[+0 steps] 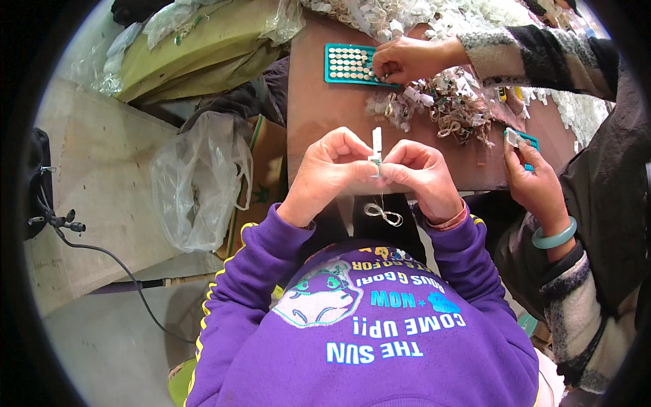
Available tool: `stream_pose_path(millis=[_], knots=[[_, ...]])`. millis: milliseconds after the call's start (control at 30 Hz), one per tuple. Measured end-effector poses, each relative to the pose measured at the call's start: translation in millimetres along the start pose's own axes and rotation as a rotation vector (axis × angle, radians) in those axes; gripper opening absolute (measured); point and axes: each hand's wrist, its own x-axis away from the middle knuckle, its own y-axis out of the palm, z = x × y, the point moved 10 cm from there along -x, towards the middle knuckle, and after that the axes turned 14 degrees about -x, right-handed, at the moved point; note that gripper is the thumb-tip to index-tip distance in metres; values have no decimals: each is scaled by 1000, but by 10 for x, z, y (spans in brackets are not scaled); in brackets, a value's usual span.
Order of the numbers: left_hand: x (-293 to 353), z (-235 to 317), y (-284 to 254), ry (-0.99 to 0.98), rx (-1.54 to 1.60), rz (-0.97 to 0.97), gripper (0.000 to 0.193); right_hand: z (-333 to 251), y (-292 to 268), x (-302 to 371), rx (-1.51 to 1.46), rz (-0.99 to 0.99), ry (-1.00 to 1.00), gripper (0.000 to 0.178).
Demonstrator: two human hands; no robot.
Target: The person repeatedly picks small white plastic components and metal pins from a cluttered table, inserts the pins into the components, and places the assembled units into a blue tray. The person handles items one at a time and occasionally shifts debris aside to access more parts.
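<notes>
In front of my chest, at the table's near edge, my left hand (320,175) and my right hand (428,179) meet with fingertips pinched. Between them is a small white strip-shaped piece (377,139) standing upright, with a greenish bit at its lower end. Both thumbs and forefingers press on that lower end, and the fingertips partly hide it. Below the fingers dangles a thin pale cord (384,215), gathered in a looped bundle.
A co-worker's hand (417,57) touches a teal tray (339,82) of round white pieces; their other hand (539,183) holds a small white piece. Tangled cords (461,112) and heaped white pieces (400,13) cover the table (312,136). At left hangs a clear plastic bag (196,180).
</notes>
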Motion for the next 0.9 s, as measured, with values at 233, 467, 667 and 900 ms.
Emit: stream_pose_path(millis=[233, 467, 667, 900], knots=[[92, 90, 114, 28, -27, -83, 22, 74, 110, 123, -147, -28, 32, 11], [98, -30, 188, 36, 0, -67, 17, 476, 147, 186, -596, 25, 281, 15], [160, 90, -68, 168, -117, 341, 14, 169, -29, 145, -13, 154, 8, 17], [204, 224, -108, 286, -436, 479, 14, 41, -43, 204, 229, 272, -163, 9]])
